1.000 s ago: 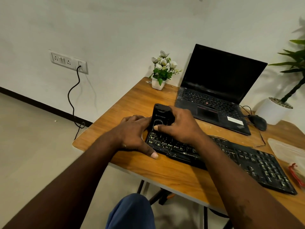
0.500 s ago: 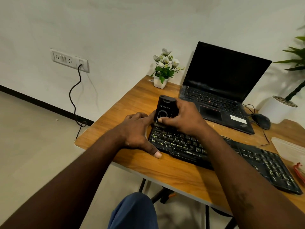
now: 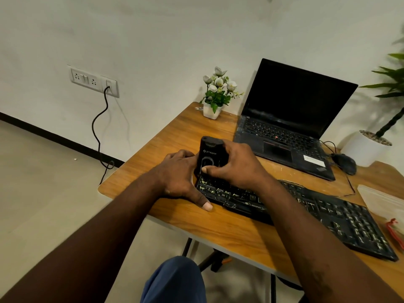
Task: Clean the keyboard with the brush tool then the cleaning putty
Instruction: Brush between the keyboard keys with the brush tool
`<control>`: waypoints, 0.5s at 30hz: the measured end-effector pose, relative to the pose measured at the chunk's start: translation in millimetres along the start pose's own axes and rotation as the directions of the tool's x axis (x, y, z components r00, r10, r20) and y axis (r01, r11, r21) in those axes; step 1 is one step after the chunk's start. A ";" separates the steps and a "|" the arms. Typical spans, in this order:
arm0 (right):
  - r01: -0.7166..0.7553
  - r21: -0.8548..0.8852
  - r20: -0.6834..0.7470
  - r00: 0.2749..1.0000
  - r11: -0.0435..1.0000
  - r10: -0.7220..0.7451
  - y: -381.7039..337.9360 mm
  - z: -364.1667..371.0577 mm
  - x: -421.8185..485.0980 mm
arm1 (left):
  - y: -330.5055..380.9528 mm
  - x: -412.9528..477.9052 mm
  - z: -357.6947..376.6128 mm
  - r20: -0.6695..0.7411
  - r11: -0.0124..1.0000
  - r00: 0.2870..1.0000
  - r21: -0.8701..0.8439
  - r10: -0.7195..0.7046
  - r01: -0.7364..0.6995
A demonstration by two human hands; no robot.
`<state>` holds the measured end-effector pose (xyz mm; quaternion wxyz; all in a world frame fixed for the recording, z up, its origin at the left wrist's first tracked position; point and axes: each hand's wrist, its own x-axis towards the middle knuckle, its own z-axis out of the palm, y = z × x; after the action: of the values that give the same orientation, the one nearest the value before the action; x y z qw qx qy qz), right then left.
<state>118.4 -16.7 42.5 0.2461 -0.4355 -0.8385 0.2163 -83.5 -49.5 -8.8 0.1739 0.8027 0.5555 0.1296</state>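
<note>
Keyboard (image 3: pixel 328 217) lies slantwise along the near edge of the table (image 3: pixel 218 228); on its leftmost keys the brush tool (image 3: pixel 209 154) stands upright, my right hand (image 3: pixel 236 169) clamped round it; my left hand (image 3: pixel 177 178) curls round the keyboard's left end, thumb flat on the table; an open laptop (image 3: pixel 284 127) sits behind, by the far edge.

- Table (image 3: pixel 218 232) is showing wood grain, smooth, low sheen.
- Keyboard (image 3: pixel 341 217), 4 o'clock, is looking matt black plastic, keys smudged pale.
- Brush tool (image 3: pixel 209 154) is reading as smooth black plastic, faintly glossy.
- Laptop screen (image 3: pixel 295 95), 1 o'clock, is gleaming glossy.
- Bag (image 3: pixel 380 197), 3 o'clock, is looking clear plastic.
</note>
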 end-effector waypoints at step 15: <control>0.017 0.158 0.103 0.994 0.987 -0.033 -0.9 -6.6 -10.8 | -1.6 1.5 1.5 0.015 1.000 1.000 -0.001 0.004 -0.004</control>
<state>127.3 -25.2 45.8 0.2377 -0.3921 -0.8361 0.3013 -83.7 -47.7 -10.7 0.1785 0.8047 0.5524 0.1242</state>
